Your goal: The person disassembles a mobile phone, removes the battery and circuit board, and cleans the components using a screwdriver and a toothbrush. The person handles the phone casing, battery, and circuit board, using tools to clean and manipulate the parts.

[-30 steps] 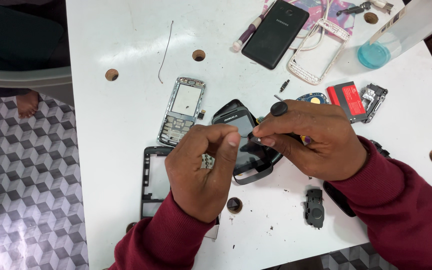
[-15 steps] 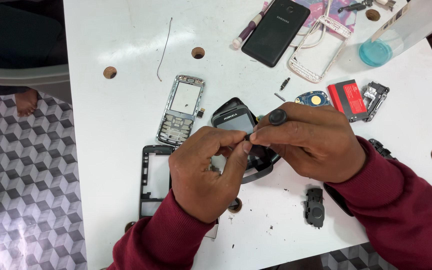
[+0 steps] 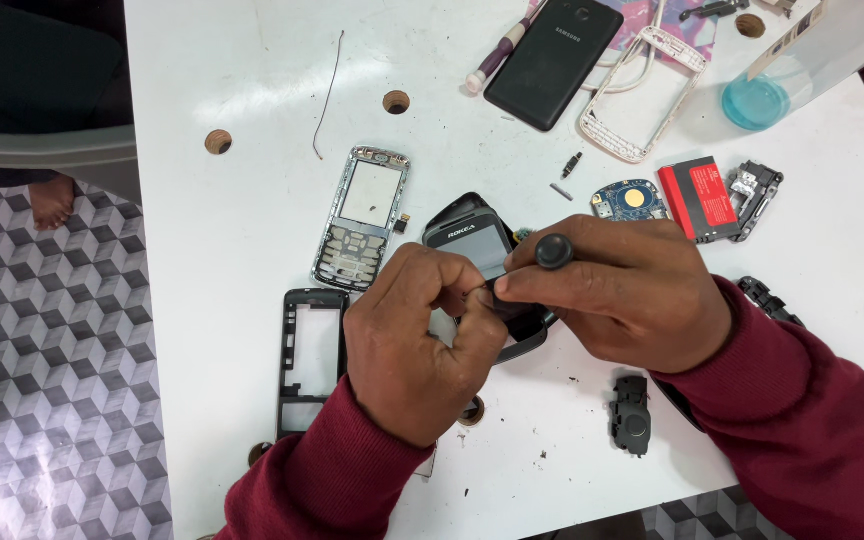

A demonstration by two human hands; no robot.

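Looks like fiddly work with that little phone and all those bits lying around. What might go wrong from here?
The screwdriver in the right hand points down right beside the dark phone's screen, so a slip might scratch it. The left hand pinches close to the tip, so its fingers could get jabbed. Tiny loose parts lie near the sleeves and the table's holes; a nudge might lose them.

Keypad frame (image 3: 363, 217) left of phone (image 3: 474, 243); battery (image 3: 698, 198) right.
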